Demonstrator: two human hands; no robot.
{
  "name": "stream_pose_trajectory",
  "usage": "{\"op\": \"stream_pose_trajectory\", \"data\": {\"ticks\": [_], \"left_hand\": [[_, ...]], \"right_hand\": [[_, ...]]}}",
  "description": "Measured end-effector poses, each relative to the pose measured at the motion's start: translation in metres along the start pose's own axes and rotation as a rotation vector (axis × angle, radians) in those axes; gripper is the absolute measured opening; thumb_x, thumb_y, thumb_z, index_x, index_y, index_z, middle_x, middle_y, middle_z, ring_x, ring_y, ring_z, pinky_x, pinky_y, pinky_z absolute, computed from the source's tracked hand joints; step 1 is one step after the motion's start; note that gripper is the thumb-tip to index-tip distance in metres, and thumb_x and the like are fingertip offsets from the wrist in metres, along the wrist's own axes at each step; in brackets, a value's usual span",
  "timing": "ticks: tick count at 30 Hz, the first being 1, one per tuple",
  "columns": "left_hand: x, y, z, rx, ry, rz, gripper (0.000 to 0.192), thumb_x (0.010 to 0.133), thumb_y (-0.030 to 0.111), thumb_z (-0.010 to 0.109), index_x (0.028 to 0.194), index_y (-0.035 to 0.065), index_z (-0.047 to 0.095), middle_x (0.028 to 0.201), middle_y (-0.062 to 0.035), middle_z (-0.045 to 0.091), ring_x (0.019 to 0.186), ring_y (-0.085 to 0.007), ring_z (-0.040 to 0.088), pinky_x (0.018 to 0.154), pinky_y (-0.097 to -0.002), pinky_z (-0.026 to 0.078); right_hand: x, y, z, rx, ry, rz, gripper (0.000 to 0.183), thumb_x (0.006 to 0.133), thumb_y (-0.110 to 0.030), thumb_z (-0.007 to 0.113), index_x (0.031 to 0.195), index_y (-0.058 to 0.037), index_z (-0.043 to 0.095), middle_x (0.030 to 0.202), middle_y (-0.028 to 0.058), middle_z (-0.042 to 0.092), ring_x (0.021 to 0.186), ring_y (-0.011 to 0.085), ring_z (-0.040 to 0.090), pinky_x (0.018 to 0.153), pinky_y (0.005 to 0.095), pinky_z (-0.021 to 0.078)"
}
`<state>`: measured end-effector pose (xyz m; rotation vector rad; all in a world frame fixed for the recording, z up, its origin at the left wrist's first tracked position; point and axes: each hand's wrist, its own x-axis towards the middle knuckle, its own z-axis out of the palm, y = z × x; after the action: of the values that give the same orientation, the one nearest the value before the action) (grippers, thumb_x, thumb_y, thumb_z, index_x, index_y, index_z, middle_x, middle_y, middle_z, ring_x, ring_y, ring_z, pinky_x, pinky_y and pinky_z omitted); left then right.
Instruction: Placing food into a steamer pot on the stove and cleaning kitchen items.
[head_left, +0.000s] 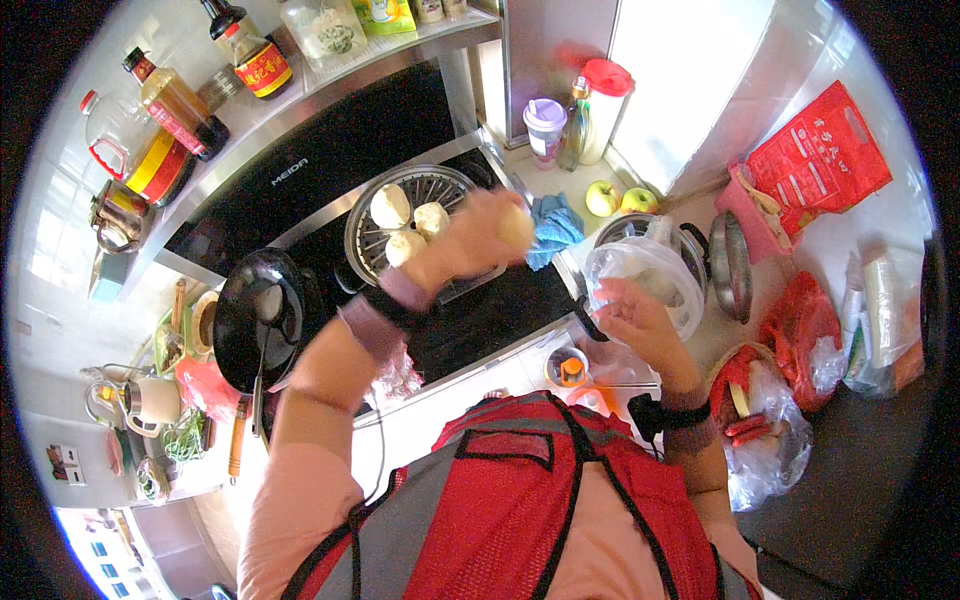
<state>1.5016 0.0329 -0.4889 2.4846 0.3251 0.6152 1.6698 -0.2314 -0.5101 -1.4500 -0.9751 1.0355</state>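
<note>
My left hand (457, 244), blurred, is closed on a pale round bun (515, 229) above the right side of a metal steamer rack (362, 225) on the black cooktop. Several similar buns (390, 207) rest on the rack's left and middle part. My right hand (637, 311) is at the near rim of a translucent plastic bag (686, 262), which sits in a dark-handled pot; its fingers touch or overlap the bag, and whether they grip it is unclear. Pale shapes show dimly inside the bag. A blue cloth (553, 229) lies between the rack and the pot.
A black wok (247, 322) with a ladle stands at the left of the cooktop. Bottles (176, 97) line the steel shelf behind. Two apples (602, 198), a metal lid (731, 266) and a red plastic bag (802, 330) are on the right counter. An orange-topped container (572, 370) stands near my body.
</note>
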Motion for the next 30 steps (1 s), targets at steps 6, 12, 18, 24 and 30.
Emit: {"op": "stream_pose_trajectory", "data": {"ticks": [6,12,18,24,30], "left_hand": [[0.039,-0.165,-0.059,0.532,-0.310,-0.229,0.059,0.070,0.034,0.065,0.120,0.0091,0.049,0.118,-0.0191,0.051,0.109,-0.0354,0.048,0.092,-0.0470,0.040],[0.050,-0.156,-0.044,0.488,-0.441,-0.634,0.079,0.063,0.040,0.070,0.134,0.0228,0.042,0.127,-0.0203,0.051,0.120,-0.0377,0.046,0.099,-0.0496,0.036],[0.065,-0.091,-0.048,0.755,-0.413,-0.554,0.064,0.071,0.038,0.067,0.129,0.0192,0.047,0.129,-0.0141,0.047,0.123,-0.0333,0.039,0.100,-0.0529,0.027],[0.072,0.035,0.040,-0.144,-0.265,0.168,0.035,0.080,0.015,0.065,0.113,0.0063,0.059,0.111,-0.0150,0.061,0.105,-0.0306,0.057,0.092,-0.0364,0.044],[0.056,0.093,0.160,-0.370,-0.496,0.487,0.030,0.082,0.006,0.054,0.111,0.0050,0.060,0.108,-0.0156,0.061,0.101,-0.0321,0.058,0.088,-0.0390,0.045]], "right_hand": [[-0.014,0.011,0.006,0.018,-0.026,0.015,0.033,0.081,-0.009,0.063,0.112,-0.0021,0.056,0.095,0.0027,0.061,0.084,0.0096,0.057,0.073,0.0234,0.0478],[-0.039,0.037,-0.024,-0.099,0.216,0.032,0.026,0.083,-0.010,0.060,0.108,0.0003,0.058,0.092,0.0026,0.062,0.084,0.0105,0.057,0.072,0.0247,0.0473],[-0.030,0.052,-0.070,-0.299,0.594,0.036,0.017,0.085,-0.015,0.058,0.090,0.0008,0.065,0.075,0.0008,0.062,0.069,0.0084,0.054,0.064,0.0252,0.0453],[0.014,0.099,-0.090,-0.900,0.404,-0.103,0.021,0.084,-0.018,0.055,0.097,-0.0060,0.066,0.089,0.0135,0.067,0.078,0.0294,0.063,0.072,0.0375,0.0484],[0.002,0.133,-0.111,-1.232,0.239,0.448,0.027,0.081,-0.016,0.054,0.106,-0.0089,0.062,0.097,0.0170,0.065,0.088,0.0359,0.061,0.079,0.0427,0.0471]]}}
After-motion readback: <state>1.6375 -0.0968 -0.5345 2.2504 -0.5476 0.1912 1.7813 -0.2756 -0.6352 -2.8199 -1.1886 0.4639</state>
